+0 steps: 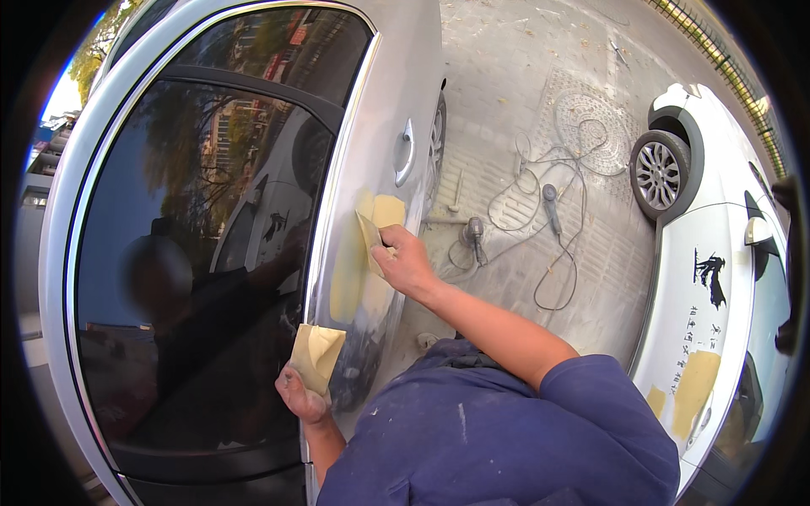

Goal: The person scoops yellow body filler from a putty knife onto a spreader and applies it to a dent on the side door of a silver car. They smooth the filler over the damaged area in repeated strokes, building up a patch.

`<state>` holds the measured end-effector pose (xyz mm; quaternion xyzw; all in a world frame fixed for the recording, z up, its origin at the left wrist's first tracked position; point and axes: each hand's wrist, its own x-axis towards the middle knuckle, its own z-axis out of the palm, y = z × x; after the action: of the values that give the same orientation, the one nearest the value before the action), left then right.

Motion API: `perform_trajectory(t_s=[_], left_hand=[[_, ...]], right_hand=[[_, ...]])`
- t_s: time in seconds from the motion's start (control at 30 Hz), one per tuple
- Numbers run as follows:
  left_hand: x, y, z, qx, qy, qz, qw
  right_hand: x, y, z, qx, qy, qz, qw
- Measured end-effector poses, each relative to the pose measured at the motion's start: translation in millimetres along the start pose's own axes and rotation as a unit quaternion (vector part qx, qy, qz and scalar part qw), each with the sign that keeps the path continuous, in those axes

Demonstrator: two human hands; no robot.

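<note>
A silver car door with a handle fills the middle left, beside a dark glass window. Pale yellow filler covers patches of the door below the handle. My right hand grips a flat putty spreader, its blade on the filled patch. Lower down by the window edge, my left hand holds a square board with pale yellow putty on it, its fingers closed around the lower part.
A white car with a black decal and filler patches stands at right. Between the cars, two power tools and tangled cables lie on dusty paving near a round manhole cover.
</note>
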<state>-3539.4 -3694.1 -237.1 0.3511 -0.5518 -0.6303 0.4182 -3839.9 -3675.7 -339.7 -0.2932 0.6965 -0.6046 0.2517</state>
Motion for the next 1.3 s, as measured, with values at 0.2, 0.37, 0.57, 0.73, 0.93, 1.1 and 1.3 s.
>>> perform_trajectory(t_s=[0.2,0.37,0.57,0.73,0.93,1.1,1.3], left_hand=[[-1.0,-1.8,-3.7,-0.002,0.031,-0.010,0.999],[-0.7,-2.4,-7.2,0.013,0.011,-0.003,1.000],[-2.4,-5.9,-9.2,0.005,0.022,-0.013,1.000],[0.2,-8.3,-14.1,-0.020,-0.008,-0.008,1.000],[1.7,-8.4,-14.0,-0.023,-0.025,-0.001,0.999],[4.5,-8.0,-12.0,-0.019,-0.031,-0.003,0.999],[7.7,-10.3,-17.8,-0.020,-0.031,-0.010,0.999]], right_hand=[[-22.3,110.0,-20.5,0.146,0.063,0.262,0.952],[-19.1,180.3,0.2,0.174,0.099,0.358,0.912],[-10.0,125.4,6.6,0.149,0.041,0.296,0.943],[-14.6,51.9,7.3,0.103,0.020,0.260,0.960],[-26.3,-13.8,15.7,0.103,0.013,0.178,0.979],[-32.7,-3.5,-0.9,0.397,-0.034,0.226,0.889],[-57.4,110.3,-21.0,0.266,0.054,0.388,0.881]])
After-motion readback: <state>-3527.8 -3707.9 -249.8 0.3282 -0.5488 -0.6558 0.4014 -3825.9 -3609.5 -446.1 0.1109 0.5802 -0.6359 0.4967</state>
